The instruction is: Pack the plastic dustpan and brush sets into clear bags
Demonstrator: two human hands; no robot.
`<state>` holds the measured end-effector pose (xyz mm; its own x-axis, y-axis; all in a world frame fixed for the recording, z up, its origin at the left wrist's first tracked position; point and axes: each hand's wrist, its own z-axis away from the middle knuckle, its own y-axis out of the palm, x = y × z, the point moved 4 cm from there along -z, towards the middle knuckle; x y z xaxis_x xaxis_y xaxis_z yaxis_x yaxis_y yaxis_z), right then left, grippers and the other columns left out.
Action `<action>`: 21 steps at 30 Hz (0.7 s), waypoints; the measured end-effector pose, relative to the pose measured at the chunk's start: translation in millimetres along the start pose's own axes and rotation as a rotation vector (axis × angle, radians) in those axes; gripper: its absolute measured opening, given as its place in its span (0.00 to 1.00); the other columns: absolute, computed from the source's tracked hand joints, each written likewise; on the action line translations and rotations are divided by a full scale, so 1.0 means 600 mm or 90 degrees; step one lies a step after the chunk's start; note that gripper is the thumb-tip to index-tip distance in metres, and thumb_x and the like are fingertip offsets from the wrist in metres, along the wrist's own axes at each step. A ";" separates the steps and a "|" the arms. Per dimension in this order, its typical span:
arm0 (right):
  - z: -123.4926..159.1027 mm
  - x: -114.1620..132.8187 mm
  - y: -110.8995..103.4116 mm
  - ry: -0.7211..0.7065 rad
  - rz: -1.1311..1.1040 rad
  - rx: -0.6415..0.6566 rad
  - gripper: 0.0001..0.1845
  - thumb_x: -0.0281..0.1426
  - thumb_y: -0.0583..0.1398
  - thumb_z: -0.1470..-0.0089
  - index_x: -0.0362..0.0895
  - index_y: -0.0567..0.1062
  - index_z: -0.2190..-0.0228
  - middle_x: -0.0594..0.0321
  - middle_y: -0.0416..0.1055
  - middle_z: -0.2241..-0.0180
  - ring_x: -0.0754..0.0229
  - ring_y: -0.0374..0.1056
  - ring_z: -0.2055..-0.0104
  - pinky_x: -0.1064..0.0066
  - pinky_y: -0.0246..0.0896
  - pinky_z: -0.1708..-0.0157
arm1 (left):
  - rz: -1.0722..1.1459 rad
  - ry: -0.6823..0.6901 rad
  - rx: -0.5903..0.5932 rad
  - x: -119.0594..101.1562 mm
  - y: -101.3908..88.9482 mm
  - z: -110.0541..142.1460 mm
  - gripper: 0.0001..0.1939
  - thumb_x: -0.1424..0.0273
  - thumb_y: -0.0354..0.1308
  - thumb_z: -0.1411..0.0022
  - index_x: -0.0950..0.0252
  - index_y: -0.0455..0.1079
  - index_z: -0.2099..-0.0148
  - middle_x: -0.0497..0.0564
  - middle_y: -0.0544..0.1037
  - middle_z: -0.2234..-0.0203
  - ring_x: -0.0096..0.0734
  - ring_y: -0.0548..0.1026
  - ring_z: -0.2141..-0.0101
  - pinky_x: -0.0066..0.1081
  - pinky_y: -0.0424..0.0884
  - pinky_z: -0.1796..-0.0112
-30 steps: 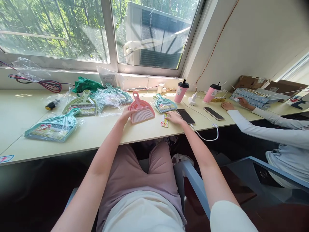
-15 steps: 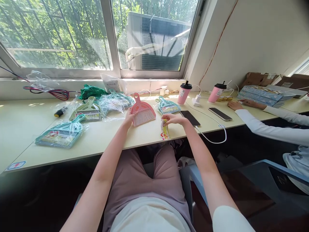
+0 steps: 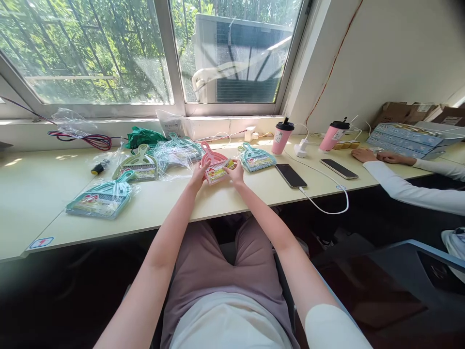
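A colourful printed card (image 3: pixel 217 172) overlaps the pink dustpan (image 3: pixel 212 155).

Bright daylight enters through the window (image 3: pixel 169 53), the space beneath the table (image 3: pixel 221 198) lying in deep shadow.

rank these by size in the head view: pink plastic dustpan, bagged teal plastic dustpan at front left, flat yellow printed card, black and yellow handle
1. bagged teal plastic dustpan
2. pink plastic dustpan, partly covered
3. flat yellow printed card
4. black and yellow handle

The pale yellow table (image 3: pixel 36 194) bears 2 lidded pink cups (image 3: pixel 281 140), 2 phones (image 3: pixel 290 175) and bagged dustpan sets (image 3: pixel 98 201).
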<state>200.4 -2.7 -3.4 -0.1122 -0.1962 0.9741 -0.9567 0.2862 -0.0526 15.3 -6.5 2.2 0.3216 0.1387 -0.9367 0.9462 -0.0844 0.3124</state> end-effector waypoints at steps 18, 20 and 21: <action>-0.025 -0.022 -0.016 0.074 -0.249 0.066 0.30 0.29 0.74 0.57 0.49 0.67 0.56 0.64 0.78 0.62 0.57 0.79 0.58 0.64 0.78 0.52 | -0.013 -0.026 -0.025 0.008 0.001 -0.003 0.39 0.52 0.77 0.47 0.62 0.68 0.40 0.61 0.80 0.48 0.48 0.81 0.49 0.43 0.78 0.50; -0.021 -0.021 -0.010 0.044 -0.154 0.030 0.30 0.28 0.74 0.58 0.49 0.67 0.56 0.66 0.77 0.64 0.57 0.78 0.59 0.64 0.77 0.52 | -0.017 -0.025 -0.009 0.007 0.006 -0.001 0.40 0.50 0.76 0.46 0.62 0.68 0.39 0.61 0.80 0.47 0.49 0.80 0.48 0.43 0.78 0.50; -0.020 -0.021 -0.009 0.028 -0.109 0.011 0.29 0.28 0.74 0.58 0.48 0.67 0.56 0.66 0.76 0.64 0.57 0.77 0.59 0.64 0.77 0.52 | -0.017 -0.023 -0.002 0.006 0.008 0.001 0.40 0.49 0.75 0.45 0.63 0.67 0.39 0.61 0.80 0.47 0.50 0.80 0.47 0.43 0.78 0.50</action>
<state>210.2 9.2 -12.5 0.0648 -0.1996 0.9777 -0.9651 0.2365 0.1123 21.0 -6.8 0.0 0.2951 0.1052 -0.9497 0.9544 -0.0785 0.2879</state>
